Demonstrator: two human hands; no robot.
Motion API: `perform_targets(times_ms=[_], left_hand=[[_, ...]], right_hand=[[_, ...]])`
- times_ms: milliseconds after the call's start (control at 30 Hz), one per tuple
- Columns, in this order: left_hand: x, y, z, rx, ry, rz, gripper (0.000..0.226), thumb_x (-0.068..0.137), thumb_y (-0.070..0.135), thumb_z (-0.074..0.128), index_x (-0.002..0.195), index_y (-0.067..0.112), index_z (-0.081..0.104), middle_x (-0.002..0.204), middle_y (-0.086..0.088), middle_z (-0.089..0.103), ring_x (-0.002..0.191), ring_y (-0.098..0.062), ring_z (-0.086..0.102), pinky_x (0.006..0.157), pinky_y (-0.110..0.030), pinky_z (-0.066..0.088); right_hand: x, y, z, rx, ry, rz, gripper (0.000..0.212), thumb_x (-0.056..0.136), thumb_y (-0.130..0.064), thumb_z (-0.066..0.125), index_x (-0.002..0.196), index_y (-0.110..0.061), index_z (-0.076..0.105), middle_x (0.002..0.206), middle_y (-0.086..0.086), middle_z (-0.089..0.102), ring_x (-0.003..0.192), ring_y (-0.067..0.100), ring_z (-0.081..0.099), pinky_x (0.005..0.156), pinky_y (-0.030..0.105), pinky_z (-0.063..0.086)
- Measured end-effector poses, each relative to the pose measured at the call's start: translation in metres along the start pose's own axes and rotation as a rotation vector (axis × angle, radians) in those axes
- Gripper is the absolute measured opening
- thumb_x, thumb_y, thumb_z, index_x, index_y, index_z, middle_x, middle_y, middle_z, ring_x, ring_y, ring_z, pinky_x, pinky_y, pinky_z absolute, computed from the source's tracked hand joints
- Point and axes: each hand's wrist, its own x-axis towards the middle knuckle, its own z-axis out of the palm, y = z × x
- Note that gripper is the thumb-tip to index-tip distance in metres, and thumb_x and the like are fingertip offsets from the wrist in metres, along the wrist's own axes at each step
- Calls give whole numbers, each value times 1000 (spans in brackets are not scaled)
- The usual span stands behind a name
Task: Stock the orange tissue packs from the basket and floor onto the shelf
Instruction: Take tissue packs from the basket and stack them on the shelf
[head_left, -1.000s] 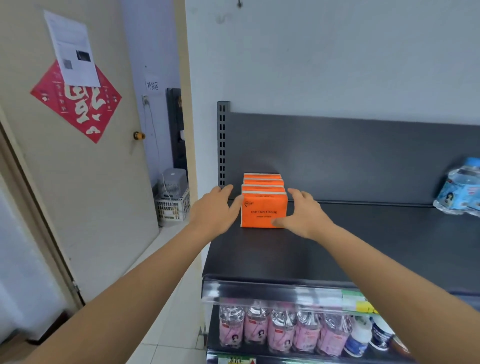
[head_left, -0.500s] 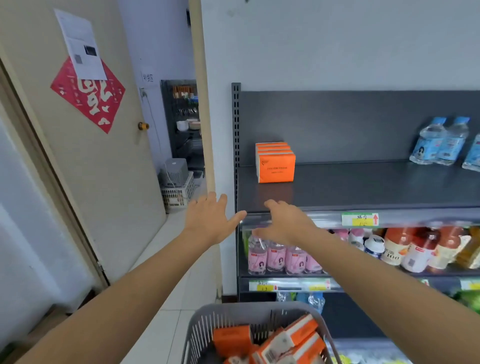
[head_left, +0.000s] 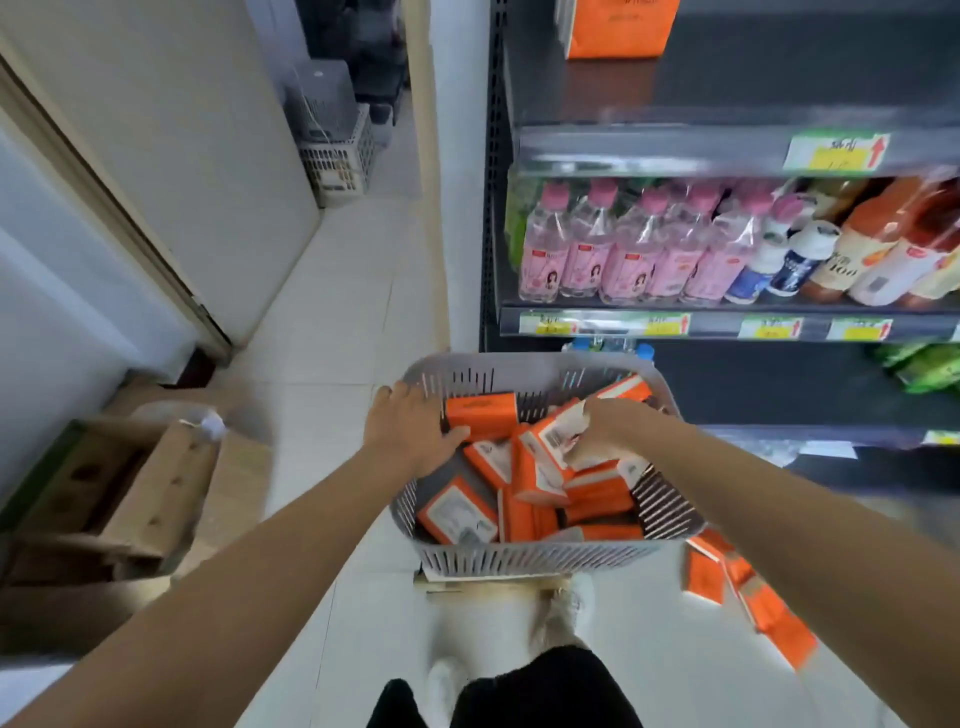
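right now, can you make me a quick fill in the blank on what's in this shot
The left hand and right hand are both inside the ____ basket.
The tissue packs in it are ____ in colour.
Loose packs lie on the floor to the basket's ____ side.
The clear bottles on the middle shelf have ____ caps.
Missing words: grey; orange; right; pink.

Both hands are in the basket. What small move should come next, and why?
Likely lift both packs out: the left hand grips an orange pack, the right hand a second pack in the basket, and the top shelf has room.
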Motion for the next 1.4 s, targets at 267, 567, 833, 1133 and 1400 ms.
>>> perform_targets(times_ms=[267,567,833,1133,1400], left_hand=[[22,12,62,205,-55,48,62,90,57,36,133,15,52,148,-8,42,146,-31,17,110,-53,-22],[71,77,78,-386,-131,147,63,92,51,48,140,11,39,142,-12,46,132,-28,42,110,-43,34],[105,126,64,-526,-40,347,88,81,27,71,151,16,20,150,-8,39,137,-25,40,111,-40,36],[111,134,56,-703,-88,316,51,93,22,57,141,18,42,140,-3,52,130,-21,48,104,-36,40],[108,79,28,-1279,-50,-44,15,90,17,59,104,17,54,93,0,61,82,-14,59,65,-24,44]], right_hand=[[46,32,37,8,181,18,80,73,-27,78,138,-27,30,140,22,29,125,43,41,96,50,47],[73,25,30,0,707,-82,61,85,-40,60,128,-2,37,123,18,48,112,35,50,85,42,47],[87,69,29,230,429,-122,47,91,-35,36,127,-6,44,140,17,36,129,35,37,100,46,39],[94,86,42,196,137,-70,115,72,-21,76,149,-29,-9,157,14,3,140,39,26,107,49,37],[84,66,54,-9,439,-260,101,76,-37,75,150,-18,10,155,14,10,139,36,28,108,49,35]])
